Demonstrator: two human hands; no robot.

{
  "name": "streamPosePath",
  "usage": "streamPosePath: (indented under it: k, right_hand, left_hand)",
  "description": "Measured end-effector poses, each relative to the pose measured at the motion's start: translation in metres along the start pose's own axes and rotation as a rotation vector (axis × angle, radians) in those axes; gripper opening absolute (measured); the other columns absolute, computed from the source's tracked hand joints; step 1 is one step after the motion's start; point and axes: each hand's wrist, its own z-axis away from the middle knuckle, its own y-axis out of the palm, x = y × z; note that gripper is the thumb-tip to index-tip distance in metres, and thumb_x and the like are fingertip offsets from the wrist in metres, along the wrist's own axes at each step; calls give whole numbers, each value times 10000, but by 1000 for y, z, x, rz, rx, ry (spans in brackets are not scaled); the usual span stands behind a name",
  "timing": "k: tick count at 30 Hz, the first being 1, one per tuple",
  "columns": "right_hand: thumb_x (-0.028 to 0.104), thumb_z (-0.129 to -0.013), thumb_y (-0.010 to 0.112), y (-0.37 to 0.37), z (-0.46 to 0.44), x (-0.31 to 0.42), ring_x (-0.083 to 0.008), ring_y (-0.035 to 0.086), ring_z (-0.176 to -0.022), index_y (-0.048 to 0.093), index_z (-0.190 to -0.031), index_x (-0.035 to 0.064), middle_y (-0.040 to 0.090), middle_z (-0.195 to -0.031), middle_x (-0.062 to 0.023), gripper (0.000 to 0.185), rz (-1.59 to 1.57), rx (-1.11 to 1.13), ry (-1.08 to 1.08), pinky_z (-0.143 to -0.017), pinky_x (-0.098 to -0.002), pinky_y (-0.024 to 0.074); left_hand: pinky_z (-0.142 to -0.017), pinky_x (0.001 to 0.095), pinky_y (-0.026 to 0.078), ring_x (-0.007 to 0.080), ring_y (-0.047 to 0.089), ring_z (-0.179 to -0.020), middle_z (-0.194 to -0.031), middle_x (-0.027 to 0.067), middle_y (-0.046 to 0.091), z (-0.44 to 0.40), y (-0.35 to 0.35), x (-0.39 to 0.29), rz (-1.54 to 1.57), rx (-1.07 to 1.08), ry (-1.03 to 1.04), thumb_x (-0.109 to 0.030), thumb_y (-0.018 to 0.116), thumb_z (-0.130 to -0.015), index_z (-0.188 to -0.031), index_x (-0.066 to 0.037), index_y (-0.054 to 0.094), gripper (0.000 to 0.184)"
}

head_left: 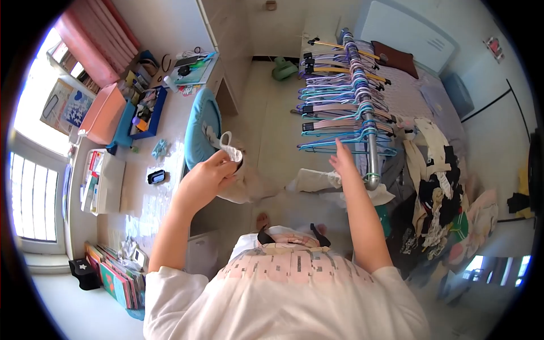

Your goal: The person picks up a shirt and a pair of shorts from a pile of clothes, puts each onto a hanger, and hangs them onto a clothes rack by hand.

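My left hand point(208, 177) is closed on the top of a cream garment point(238, 190), which hangs down below the fist. A curved white loop point(226, 137) sticks up above my fingers; whether it is a strap or a hanger hook I cannot tell. My right hand point(341, 160) has its fingers stretched out and holds nothing I can see. It is beside the near end of a metal rail point(372, 150), close to several blue hangers point(326, 148). A whitish cloth point(314, 180) lies behind and below my right hand.
Many hangers crowd the rail. A bed point(396, 85) with a brown pillow point(395, 59) and a pile of clothes point(433, 187) stands right. At left, a desk point(141, 195) holds boxes and small items, with a round blue-backed chair point(203, 130) against it.
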Motion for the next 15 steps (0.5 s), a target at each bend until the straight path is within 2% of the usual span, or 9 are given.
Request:
streamPosePath:
  k: [3, 5, 6, 8, 9, 11, 12, 14, 15]
  right_hand:
    - [409, -886, 630, 11, -18, 2, -256, 550, -1085, 468, -1292, 147, 562, -1214, -115, 509, 132, 119, -27, -931, -463, 400]
    - [401, -911, 606, 16, -17, 6, -250, 641, -901, 525, -1199, 72, 637, -1097, -135, 444, 121, 96, -129, -879, -439, 468]
    - [401, -911, 606, 18, -14, 6, -250, 641, -901, 525, -1199, 72, 637, -1097, -135, 444, 127, 99, -127, -879, -439, 468]
    - [352, -944, 566, 19, -4, 3, -229, 664, -679, 550, -1083, -3, 678, -899, -152, 382, 153, 84, -261, -715, -379, 549]
    - [352, -944, 566, 18, 5, 3, -229, 664, -679, 550, -1083, -3, 678, -899, -152, 382, 159, 86, -259, -715, -379, 549]
    - [317, -967, 519, 12, 27, 6, -210, 665, -611, 533, -999, -44, 680, -788, -156, 362, 189, 70, -386, -556, -291, 544]
    - [317, -967, 519, 11, 40, 7, -210, 665, -611, 533, -999, -44, 680, -788, -156, 362, 191, 69, -386, -556, -291, 544]
    - [287, -980, 501, 11, 68, 9, -216, 649, -563, 506, -971, -47, 671, -753, -184, 334, 45, 72, -565, -515, -279, 544]
    - [258, -992, 482, 10, 83, 13, -221, 648, -586, 489, -1015, -23, 674, -789, -185, 282, 9, 120, -563, -554, -304, 553]
  left_hand:
    - [-670, 399, 499, 314, 613, -762, -976, 65, 554, -2, 0, -1, -10, 79, -42, -144, 717, -775, -889, -66, 587, 189]
    - [-709, 400, 500, 321, 618, -807, -983, 83, 552, 0, -9, -3, 9, 116, -85, -125, 717, -763, -920, -57, 592, 212]
    - [-747, 400, 502, 328, 623, -853, -991, 101, 550, 1, -12, -3, 28, 156, -122, -105, 718, -750, -952, -48, 596, 242]
    - [-762, 401, 500, 330, 618, -872, -1003, 101, 552, 6, -10, 4, 47, 162, -160, -109, 729, -735, -977, -54, 605, 277]
    - [-778, 402, 498, 332, 612, -890, -1015, 100, 553, 9, -10, 8, 62, 169, -191, -113, 741, -720, -1002, -59, 614, 314]
    - [-785, 399, 498, 331, 612, -892, -1019, 100, 556, 13, -8, 15, 56, 183, -208, -114, 743, -716, -1018, -61, 619, 330]
    - [-793, 397, 499, 329, 611, -893, -1022, 99, 559, 15, -6, 16, 49, 198, -218, -115, 746, -713, -1034, -63, 624, 347]
    - [-779, 399, 500, 325, 613, -878, -1008, 94, 562, 15, -2, 16, 80, 187, -220, -127, 759, -704, -1029, -78, 629, 353]
    - [-764, 401, 502, 320, 614, -863, -994, 88, 565, 15, 1, 16, 106, 177, -224, -138, 773, -696, -1025, -94, 635, 359]
